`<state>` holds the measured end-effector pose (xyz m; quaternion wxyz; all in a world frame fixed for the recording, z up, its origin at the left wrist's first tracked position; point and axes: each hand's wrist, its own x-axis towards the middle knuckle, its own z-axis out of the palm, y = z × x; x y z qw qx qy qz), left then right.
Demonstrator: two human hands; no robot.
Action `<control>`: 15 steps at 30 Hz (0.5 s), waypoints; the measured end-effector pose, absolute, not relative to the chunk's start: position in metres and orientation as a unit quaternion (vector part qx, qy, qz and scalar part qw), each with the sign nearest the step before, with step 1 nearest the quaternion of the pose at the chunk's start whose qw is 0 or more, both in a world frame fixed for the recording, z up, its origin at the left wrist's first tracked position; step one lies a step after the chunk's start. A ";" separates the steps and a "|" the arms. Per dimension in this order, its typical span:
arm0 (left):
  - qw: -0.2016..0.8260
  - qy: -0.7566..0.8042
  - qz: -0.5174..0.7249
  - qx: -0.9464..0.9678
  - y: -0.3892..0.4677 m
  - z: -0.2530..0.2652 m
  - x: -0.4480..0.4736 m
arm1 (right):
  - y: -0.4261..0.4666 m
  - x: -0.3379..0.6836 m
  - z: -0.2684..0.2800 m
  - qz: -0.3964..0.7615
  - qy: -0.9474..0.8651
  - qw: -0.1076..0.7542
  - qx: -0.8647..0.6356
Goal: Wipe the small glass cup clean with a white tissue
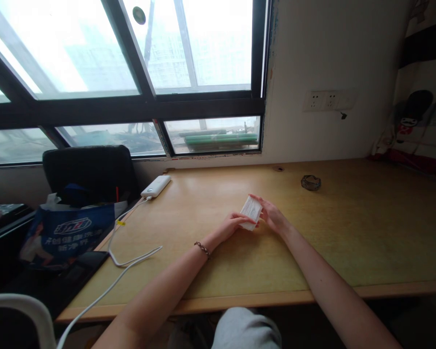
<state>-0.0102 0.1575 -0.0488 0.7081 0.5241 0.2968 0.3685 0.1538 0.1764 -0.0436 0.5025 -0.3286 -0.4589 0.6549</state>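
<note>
Between my two hands, above the middle of the wooden desk, is a small white packet (252, 212), perhaps of tissues; its print is too faint to read. My left hand (233, 225) grips its lower left side, the thumb lying across the front. On the upper right side, my right hand (271, 213) holds the edge, with fingers reaching behind and along the top. The packet is tilted, and parts of the fingers behind it are hidden. A braided bracelet (202, 248) circles my left wrist.
A white power bank (156, 186) with a white cable (131, 264) lies on the desk (366, 232) at left. Back right sits a dark ring-shaped object (311, 182). Beyond the left edge stands a black chair (90, 167) with a blue bag (70, 232). Window and wall border the back.
</note>
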 end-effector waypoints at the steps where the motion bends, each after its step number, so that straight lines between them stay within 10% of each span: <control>1: 0.711 0.292 0.366 0.525 0.158 -0.049 -0.010 | 0.178 0.155 -0.044 0.652 -0.454 0.511 -0.329; 15: 0.671 0.297 0.444 0.515 0.164 -0.056 -0.013 | 0.188 0.164 -0.045 0.611 -0.402 0.591 -0.339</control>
